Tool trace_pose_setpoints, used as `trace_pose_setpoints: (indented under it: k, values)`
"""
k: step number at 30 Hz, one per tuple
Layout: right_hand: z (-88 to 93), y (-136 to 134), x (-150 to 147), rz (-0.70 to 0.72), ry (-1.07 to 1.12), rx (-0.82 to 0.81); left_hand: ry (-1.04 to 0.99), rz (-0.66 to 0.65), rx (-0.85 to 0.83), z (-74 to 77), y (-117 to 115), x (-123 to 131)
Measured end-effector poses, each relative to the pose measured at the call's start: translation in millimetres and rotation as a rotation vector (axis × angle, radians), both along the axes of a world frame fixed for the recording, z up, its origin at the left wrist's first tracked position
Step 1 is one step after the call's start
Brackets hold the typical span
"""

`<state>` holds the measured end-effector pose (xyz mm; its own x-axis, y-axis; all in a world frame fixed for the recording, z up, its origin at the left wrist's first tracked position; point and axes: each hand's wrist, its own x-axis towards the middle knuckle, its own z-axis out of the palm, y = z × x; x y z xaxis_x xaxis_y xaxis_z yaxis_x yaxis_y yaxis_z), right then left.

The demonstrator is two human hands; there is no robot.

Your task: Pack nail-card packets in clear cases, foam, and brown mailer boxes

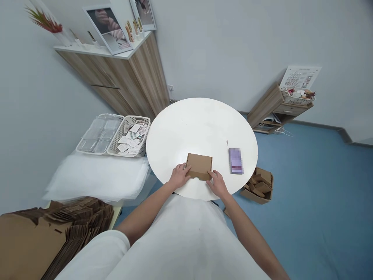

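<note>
A small brown cardboard box [199, 163] sits closed near the front edge of the round white table [192, 120]. My left hand [178, 176] grips its left side, the thumb at the front corner. On the opposite side my right hand [217, 184] holds the front right corner with thumb and fingers. The box's front face shows a small notch at its lower edge. To the right of my right hand lies a purple rectangular item [236, 160], its surface blurred by pixelation. A tiny dark object [227, 142] is on the table behind it.
Left stand baskets of clear plastic boxes [101, 132] and small packets [132, 140], white sheets [99, 177] and stacked flat cardboard [32, 241]. On the floor at right is a carton [258, 199] holding cardboard pieces. A wooden cabinet [145, 74] and a low shelf [266, 105] stand behind.
</note>
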<state>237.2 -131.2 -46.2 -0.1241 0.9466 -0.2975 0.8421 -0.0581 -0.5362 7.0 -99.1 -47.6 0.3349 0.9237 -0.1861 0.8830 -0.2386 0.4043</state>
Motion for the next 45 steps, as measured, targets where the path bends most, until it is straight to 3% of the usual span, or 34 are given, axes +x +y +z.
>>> trace_pose_setpoints:
  k: [6,9,16,25,31,36,45]
  values:
    - [8.5,-3.4,2.5,-0.037,-0.006,-0.025,-0.086,0.138,-0.087,-1.9,-17.6,-6.1]
    - [11.1,-7.3,5.8,-0.018,0.001,-0.045,-0.130,0.140,-0.141,1.3,-19.2,-15.6]
    - [9.5,-3.9,2.6,0.093,-0.002,-0.084,-0.154,0.066,-0.221,10.3,-5.8,-16.8]
    - [29.4,16.5,1.4,-0.075,0.280,-0.124,-0.351,0.122,-0.139,26.4,0.2,-15.3]
    - [36.7,34.8,13.1,-0.083,0.426,-0.054,-0.457,0.233,-0.145,31.7,19.3,-14.1]
    - [37.8,44.7,13.3,-0.099,0.445,-0.065,-0.418,0.274,-0.221,27.2,32.8,-9.8]
    - [39.5,55.8,14.8,-0.126,0.295,-0.021,-0.246,0.253,-0.023,35.3,30.2,-2.5]
